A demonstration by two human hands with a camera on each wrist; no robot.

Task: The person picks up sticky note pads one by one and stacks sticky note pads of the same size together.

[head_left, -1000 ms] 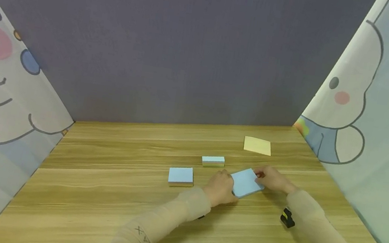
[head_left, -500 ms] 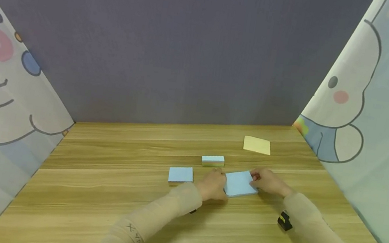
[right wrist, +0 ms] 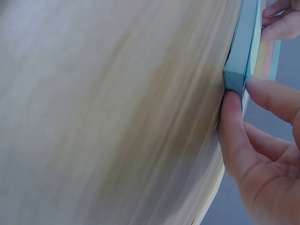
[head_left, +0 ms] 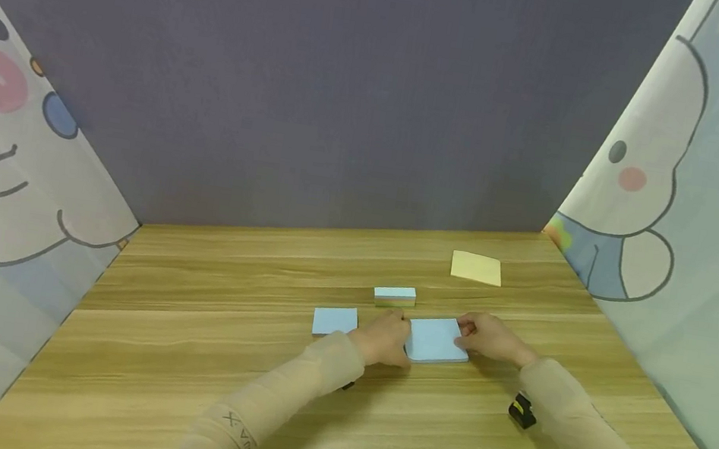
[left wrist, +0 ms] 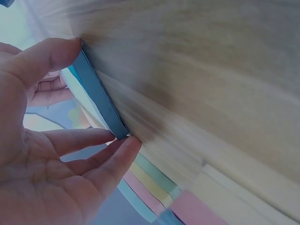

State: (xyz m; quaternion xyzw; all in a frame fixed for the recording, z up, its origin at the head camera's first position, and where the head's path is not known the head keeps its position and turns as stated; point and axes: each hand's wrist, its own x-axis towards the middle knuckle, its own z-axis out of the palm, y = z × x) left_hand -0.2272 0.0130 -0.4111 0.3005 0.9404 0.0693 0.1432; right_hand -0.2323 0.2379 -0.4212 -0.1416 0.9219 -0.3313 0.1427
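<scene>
A light blue square pad of sticky notes [head_left: 434,340] lies between my two hands on the wooden table. My left hand [head_left: 383,340] spans the pad's left edge, thumb at the near corner and fingertips at the far one, as the left wrist view shows. On the opposite side my right hand [head_left: 492,338] pinches the pad's edge, with the thumb low at a corner and the index finger on the upper edge, seen in the right wrist view. The pad's side [right wrist: 241,51] looks thin and pale blue there.
Left of the hands sits a smaller blue-topped note stack [head_left: 335,320], partly behind the left wrist. A narrow stack [head_left: 394,296] with coloured layers lies just beyond the pad. Farther back is a yellow pad [head_left: 476,268]. A grey panel [head_left: 349,100] rises behind the table.
The blue pad has slid left and turned, so its edges now lie nearly square to the table. Both hands moved left with it, keeping their hold. The other stacks stayed put.
</scene>
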